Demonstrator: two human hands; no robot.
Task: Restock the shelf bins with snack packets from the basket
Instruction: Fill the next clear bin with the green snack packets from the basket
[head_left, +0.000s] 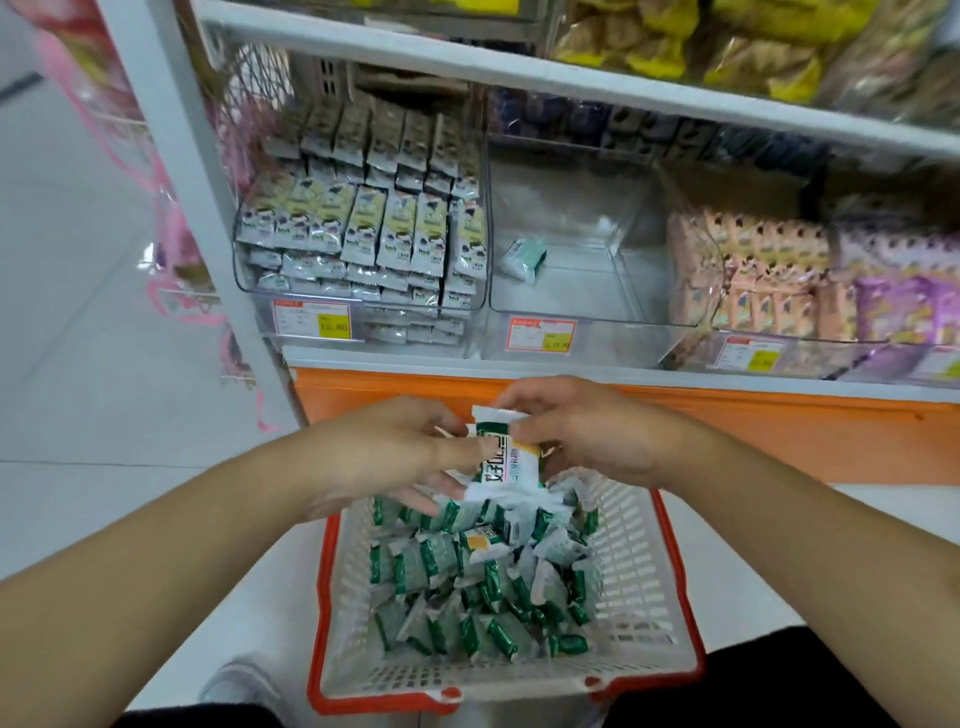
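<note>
A white mesh basket (634, 582) with an orange rim sits on the floor in front of me, holding several green-and-white snack packets (467, 582). Above it, my left hand (395, 457) and my right hand (576, 431) together hold a small stack of the same packets (506, 462); the fingers of both hands curl round it. On the shelf, the clear middle bin (587, 312) holds a single green-and-white packet (524, 257) on its floor.
The left bin (249, 280) is packed with rows of cream-and-white packets. The right bins (691, 291) hold pink and purple packets. Price tags hang on the bin fronts. An orange shelf base (779, 431) runs behind my hands. Pink netting hangs at the left.
</note>
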